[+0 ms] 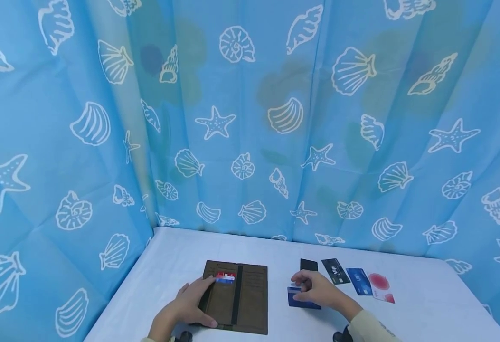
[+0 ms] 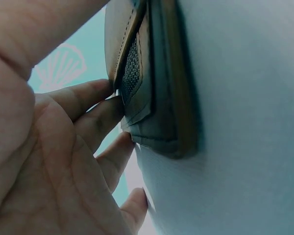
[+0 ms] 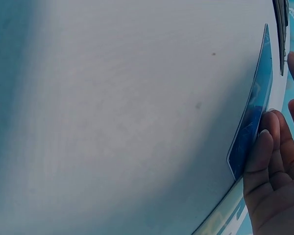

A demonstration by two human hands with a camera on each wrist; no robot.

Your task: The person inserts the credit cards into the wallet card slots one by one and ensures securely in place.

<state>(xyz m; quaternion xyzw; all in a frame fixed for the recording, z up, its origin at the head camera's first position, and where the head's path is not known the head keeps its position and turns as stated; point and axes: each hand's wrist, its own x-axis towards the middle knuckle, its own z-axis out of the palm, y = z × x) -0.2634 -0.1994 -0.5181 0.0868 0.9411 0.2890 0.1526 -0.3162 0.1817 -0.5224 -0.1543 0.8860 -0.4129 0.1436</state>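
Observation:
A brown long wallet [image 1: 253, 294] lies spread on the white table, a black strap [image 1: 237, 299] running down its middle. A red, white and blue card [image 1: 226, 278] shows in its left half. My left hand [image 1: 190, 301] rests on the wallet's left side, thumb at the lower edge and fingers extended. Those fingertips meet the wallet's edge [image 2: 161, 139] in the left wrist view. To the right of the wallet, my right hand [image 1: 318, 289] pinches a dark blue card [image 1: 304, 301]. The right wrist view shows this blue card [image 3: 252, 117] tilted up on edge.
Beyond the right hand lies a black card [image 1: 308, 264]. Further right are a black VIP card [image 1: 336, 271], a blue card [image 1: 359, 281] and a white and pink card [image 1: 381, 287]. A blue shell-patterned curtain [image 1: 241, 142] stands behind and left of the table [image 1: 181, 251].

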